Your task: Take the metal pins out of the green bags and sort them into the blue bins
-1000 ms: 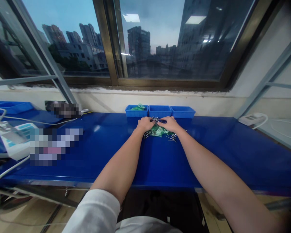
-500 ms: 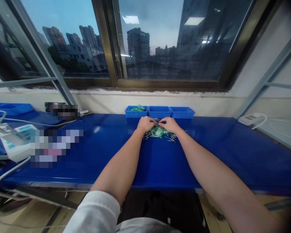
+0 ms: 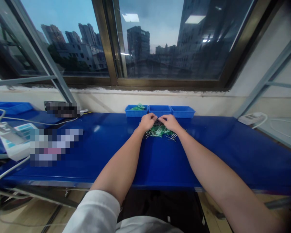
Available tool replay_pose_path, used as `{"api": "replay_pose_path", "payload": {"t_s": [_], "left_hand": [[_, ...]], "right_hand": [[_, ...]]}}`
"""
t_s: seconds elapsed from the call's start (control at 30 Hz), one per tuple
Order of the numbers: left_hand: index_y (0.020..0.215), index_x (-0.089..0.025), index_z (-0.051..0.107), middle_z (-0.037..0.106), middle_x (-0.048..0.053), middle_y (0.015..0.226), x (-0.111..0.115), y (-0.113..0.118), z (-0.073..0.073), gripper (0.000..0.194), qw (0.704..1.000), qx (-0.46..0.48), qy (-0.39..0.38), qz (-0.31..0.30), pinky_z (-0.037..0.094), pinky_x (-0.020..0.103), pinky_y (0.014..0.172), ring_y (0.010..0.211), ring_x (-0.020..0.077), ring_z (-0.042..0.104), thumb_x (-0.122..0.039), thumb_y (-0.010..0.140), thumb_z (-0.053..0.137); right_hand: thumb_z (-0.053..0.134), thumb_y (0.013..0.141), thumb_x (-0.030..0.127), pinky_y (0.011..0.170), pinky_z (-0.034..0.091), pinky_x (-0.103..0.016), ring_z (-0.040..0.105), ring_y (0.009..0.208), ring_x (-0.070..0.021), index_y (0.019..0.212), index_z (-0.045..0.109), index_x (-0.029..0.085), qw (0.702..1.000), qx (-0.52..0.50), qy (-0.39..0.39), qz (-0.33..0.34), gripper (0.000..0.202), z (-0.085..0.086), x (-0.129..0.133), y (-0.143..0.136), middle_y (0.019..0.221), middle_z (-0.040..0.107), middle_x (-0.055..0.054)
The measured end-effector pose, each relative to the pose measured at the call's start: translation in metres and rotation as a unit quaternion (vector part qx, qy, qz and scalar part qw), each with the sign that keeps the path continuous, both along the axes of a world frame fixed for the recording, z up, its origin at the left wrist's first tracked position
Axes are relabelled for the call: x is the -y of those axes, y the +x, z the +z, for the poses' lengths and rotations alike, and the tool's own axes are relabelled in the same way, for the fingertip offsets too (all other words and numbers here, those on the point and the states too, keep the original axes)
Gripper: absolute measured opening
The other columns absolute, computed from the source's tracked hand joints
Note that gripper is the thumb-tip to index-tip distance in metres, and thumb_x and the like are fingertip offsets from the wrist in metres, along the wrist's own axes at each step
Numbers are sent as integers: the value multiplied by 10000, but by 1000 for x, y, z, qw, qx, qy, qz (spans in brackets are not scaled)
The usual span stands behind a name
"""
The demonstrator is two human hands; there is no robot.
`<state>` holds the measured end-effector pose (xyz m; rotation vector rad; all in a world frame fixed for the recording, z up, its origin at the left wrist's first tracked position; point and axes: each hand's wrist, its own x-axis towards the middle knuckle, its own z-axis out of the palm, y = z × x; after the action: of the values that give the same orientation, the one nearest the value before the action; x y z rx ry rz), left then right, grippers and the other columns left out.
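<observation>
Both hands are over a loose pile of thin metal pins, perhaps screws or nails (image 3: 171, 138), mixed with crumpled green plastic bags (image 3: 160, 130). My left hand (image 3: 147, 123) is at the pile's far left, thumb and fingers pinched together. Facing it across a small gap, my right hand (image 3: 171, 123) is closed in a similar pinch. What sits between the fingertips is too small to make out. Just behind the hands stand three blue bins in a row: the left bin (image 3: 133, 113) holds green plastic, beside the middle bin (image 3: 159, 108) and the right bin (image 3: 184, 114).
The blue table (image 3: 106, 149) runs below a window. On the left lie a white device with a blue-green panel (image 3: 16, 139), cables and further blue trays (image 3: 14, 107). A white box-like device (image 3: 251, 118) with a cable sits at right. Grey metal frames rise on both sides.
Both hands have risen slightly away from me, still pinched above the pile. The pile and the bins look unchanged.
</observation>
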<state>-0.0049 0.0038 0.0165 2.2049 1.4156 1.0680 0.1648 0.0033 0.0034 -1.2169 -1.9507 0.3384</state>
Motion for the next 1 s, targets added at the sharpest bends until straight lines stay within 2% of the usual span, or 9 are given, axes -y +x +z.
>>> {"api": "replay_pose_path", "payload": {"t_s": [0.13, 0.27, 0.4, 0.5, 0.57, 0.67, 0.77, 0.9, 1.0], "left_hand": [[854, -183, 652, 687, 16, 873, -2, -1, -1, 171, 1000, 5, 23, -13, 451, 245, 788, 828, 151, 606, -279, 815, 516], [829, -179, 658, 689, 36, 847, -3, -1, 0, 197, 1000, -26, 15, 9, 451, 271, 793, 816, 171, 606, -318, 823, 518], [834, -187, 663, 693, 36, 869, -3, -1, 0, 212, 999, -41, 19, 6, 453, 274, 800, 838, 177, 608, -342, 828, 519], [858, -189, 665, 696, 33, 907, -4, -1, -1, 227, 999, -39, 25, 1, 451, 267, 815, 873, 176, 610, -362, 829, 521], [889, -190, 663, 695, 32, 934, -5, -1, -2, 247, 999, -33, 29, 3, 451, 264, 815, 891, 176, 611, -379, 830, 515], [933, -193, 656, 692, 31, 969, -8, -2, -5, 264, 999, -39, 28, 21, 449, 267, 824, 914, 179, 611, -386, 829, 509], [960, -202, 651, 681, 35, 1013, -9, -3, -7, 264, 997, -66, 18, 37, 440, 275, 849, 951, 184, 603, -382, 825, 513], [992, -223, 644, 666, 41, 1060, -9, -3, -7, 265, 993, -109, 1, 52, 425, 305, 873, 999, 202, 586, -376, 831, 499], [1018, -233, 631, 654, 47, 1089, -7, -2, -7, 273, 989, -130, -6, 65, 402, 356, 902, 1026, 226, 574, -376, 835, 487]], "right_hand": [[547, 761, 384, 625, 448, -286, 586, 609, -164, 759, 704, 167, 999, -36, -25, 0, 268, 0, -1, 0, 647, 673, -32], [631, 664, 348, 627, 464, -287, 604, 627, -162, 790, 680, 149, 986, -163, -42, -1, 240, 0, -2, -1, 665, 669, -41], [695, 574, 356, 626, 472, -296, 605, 637, -167, 736, 665, 149, 966, -250, -66, 12, 265, 0, -3, 0, 680, 671, -40], [687, 575, 367, 657, 477, -309, 609, 653, -173, 727, 667, 153, 956, -285, -72, 8, 263, 1, -5, 3, 679, 671, -37], [667, 592, 359, 689, 479, -316, 614, 684, -179, 751, 667, 153, 954, -295, -49, -21, 261, 2, -7, 7, 709, 677, -42], [625, 627, 322, 761, 474, -334, 618, 764, -189, 850, 665, 145, 958, -273, 7, -86, 288, 2, -11, 13, 813, 686, -61], [597, 652, 281, 876, 426, -392, 577, 939, -224, 1004, 642, 158, 969, -183, 47, -162, 376, 2, -12, 19, 964, 680, -75], [585, 699, 352, 943, 327, -510, 416, 1134, -312, 1211, 541, 209, 963, -57, 33, -260, 532, 3, -10, 21, 1185, 599, -84], [566, 726, 448, 921, 311, -550, 362, 1163, -357, 1306, 445, 233, 957, -21, 2, -288, 631, 2, -12, 22, 1320, 490, -98]]}}
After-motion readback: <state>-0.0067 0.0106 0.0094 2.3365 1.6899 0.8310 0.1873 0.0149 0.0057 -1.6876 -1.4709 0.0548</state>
